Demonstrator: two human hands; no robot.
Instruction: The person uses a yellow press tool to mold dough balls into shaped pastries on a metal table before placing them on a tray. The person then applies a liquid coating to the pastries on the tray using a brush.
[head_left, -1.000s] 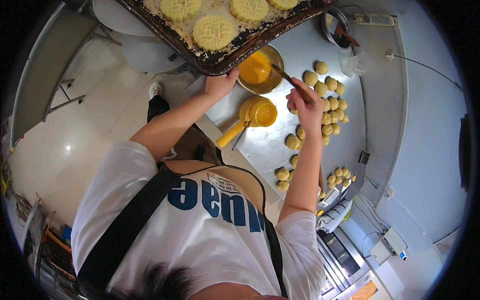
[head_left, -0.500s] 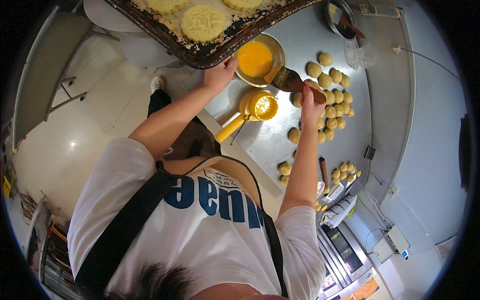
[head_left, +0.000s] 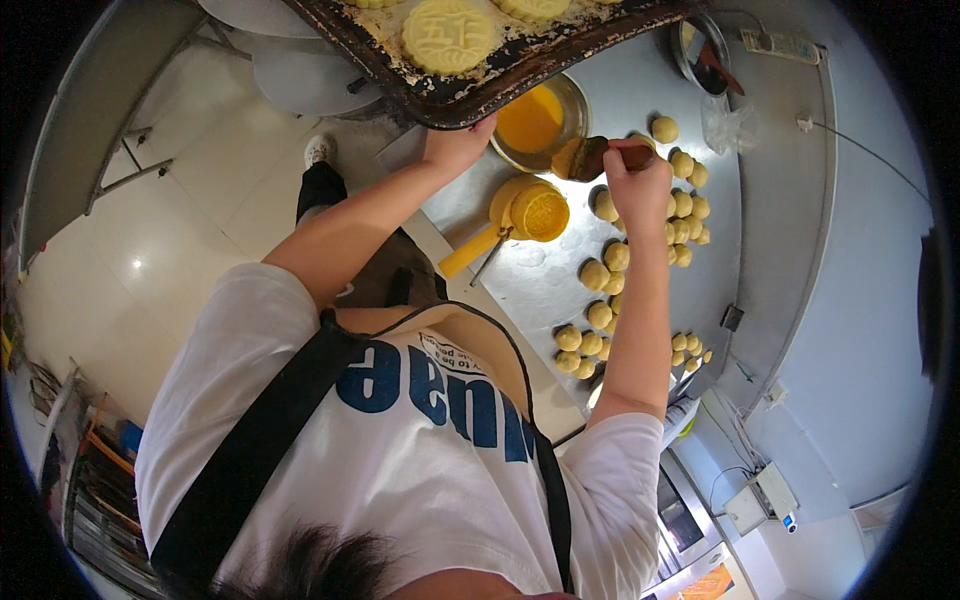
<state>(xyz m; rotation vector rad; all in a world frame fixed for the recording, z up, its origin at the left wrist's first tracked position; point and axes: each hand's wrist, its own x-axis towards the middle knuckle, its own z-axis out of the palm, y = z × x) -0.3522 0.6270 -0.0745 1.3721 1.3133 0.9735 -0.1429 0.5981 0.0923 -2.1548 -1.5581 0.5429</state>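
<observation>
My left hand (head_left: 460, 146) is at the left rim of a metal bowl (head_left: 583, 108), its fingertips closed there and partly hidden under a dark baking tray (head_left: 540, 72). Orange-yellow liquid (head_left: 530, 118) fills much of the bowl. In my right hand (head_left: 637, 182) is a pastry brush (head_left: 592, 160) with a brown handle; its bristles are at the bowl's right rim. On the tray, which overhangs the bowl, lie pale yellow mooncakes (head_left: 449, 36) with pressed patterns. A yellow mooncake mould (head_left: 540, 212) with a long handle stands below the bowl.
Many round dough balls (head_left: 594, 274) cover the right of the metal table (head_left: 520, 262). At its far end are a dark bowl (head_left: 690, 62) with a brown-handled tool and a clear plastic bag (head_left: 728, 125). A wall (head_left: 840, 200) borders the right; tiled floor (head_left: 190, 220) lies left.
My right hand has moved up slightly, and the brush now lies more level at the bowl's rim. The view has shifted, so the tray, bowl and mould appear further right.
</observation>
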